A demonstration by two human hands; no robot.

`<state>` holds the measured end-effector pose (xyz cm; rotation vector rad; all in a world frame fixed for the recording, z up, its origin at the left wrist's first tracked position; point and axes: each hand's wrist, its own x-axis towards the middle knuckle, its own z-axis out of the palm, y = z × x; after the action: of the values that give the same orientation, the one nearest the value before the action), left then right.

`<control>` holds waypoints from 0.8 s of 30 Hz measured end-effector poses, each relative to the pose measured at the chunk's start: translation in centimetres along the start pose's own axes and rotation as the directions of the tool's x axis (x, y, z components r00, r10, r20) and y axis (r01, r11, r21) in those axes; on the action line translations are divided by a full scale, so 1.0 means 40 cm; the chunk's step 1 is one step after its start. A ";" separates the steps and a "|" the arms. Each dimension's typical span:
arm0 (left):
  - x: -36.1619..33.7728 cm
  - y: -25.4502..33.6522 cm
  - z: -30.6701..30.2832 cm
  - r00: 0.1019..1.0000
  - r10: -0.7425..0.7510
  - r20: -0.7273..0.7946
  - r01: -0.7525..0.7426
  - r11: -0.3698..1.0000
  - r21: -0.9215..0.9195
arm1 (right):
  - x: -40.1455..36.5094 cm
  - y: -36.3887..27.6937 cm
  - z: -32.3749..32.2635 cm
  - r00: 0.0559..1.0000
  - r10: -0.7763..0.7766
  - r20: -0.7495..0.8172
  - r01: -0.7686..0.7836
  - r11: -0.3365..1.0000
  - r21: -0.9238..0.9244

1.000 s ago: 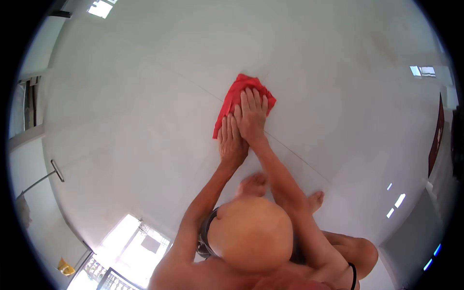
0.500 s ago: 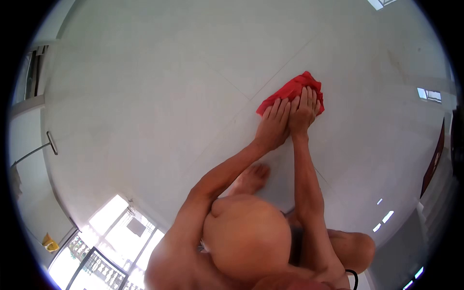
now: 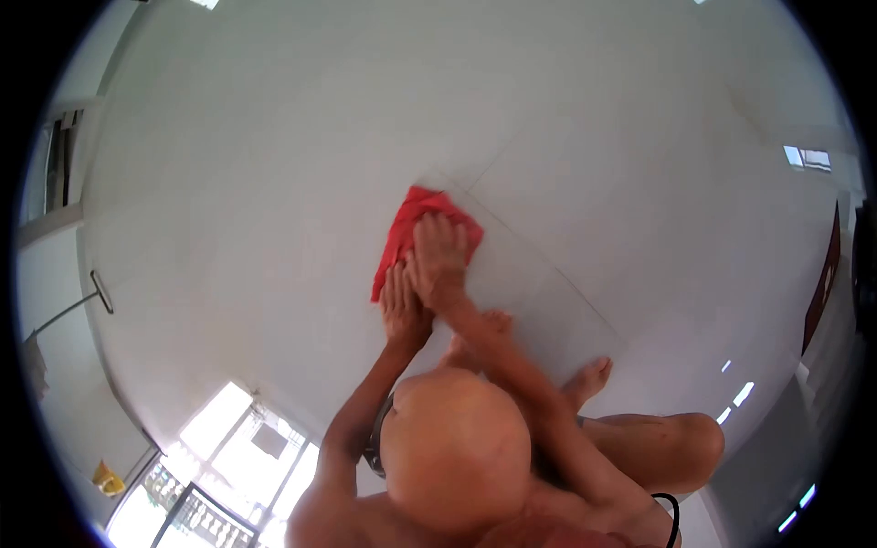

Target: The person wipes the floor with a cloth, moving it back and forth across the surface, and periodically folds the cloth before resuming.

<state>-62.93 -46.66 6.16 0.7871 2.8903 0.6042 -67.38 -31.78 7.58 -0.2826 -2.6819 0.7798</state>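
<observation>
A red cloth (image 3: 399, 237), creased and folded, lies on the pale glossy floor (image 3: 274, 183), just ahead of my bent knee. My left hand (image 3: 405, 306) rests flat with stretched fingers on the cloth's near edge. My right hand (image 3: 440, 260) presses on the middle of the cloth, its fingers extended and slightly blurred. The two hands touch side by side, with the right one farther forward. Neither hand is curled round the cloth. Parts of the cloth are hidden under the fingers.
My bare feet (image 3: 589, 379) and knee (image 3: 457, 438) are close behind the hands. Thin tile joints cross the floor. At left, a T-shaped handle (image 3: 102, 292) leans near the wall, and a yellow item (image 3: 108, 478) is by the bright doorway (image 3: 242, 447).
Both hands have swept the red cloth across the floor from the right to the left and nearer my body. The cloth has turned, and my right foot has come into view.
</observation>
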 end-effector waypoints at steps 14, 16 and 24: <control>0.511 0.312 0.133 0.979 0.185 -0.087 -0.202 0.946 -0.254 | 0.290 0.494 -0.107 0.992 0.039 -0.120 -0.072 0.956 -0.284; 0.600 0.380 0.164 0.965 0.234 -0.118 -0.257 0.934 -0.247 | 0.359 0.563 -0.174 0.988 0.137 -0.077 -0.156 0.900 -0.406; 0.515 0.326 0.165 0.970 0.243 0.021 -0.235 0.956 -0.176 | 0.276 0.506 -0.158 0.982 0.095 -0.161 -0.146 0.926 -0.347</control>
<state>-73.39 -23.67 5.66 1.1167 2.6784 0.8370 -73.33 -8.85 4.37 -0.5739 -2.6742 0.2809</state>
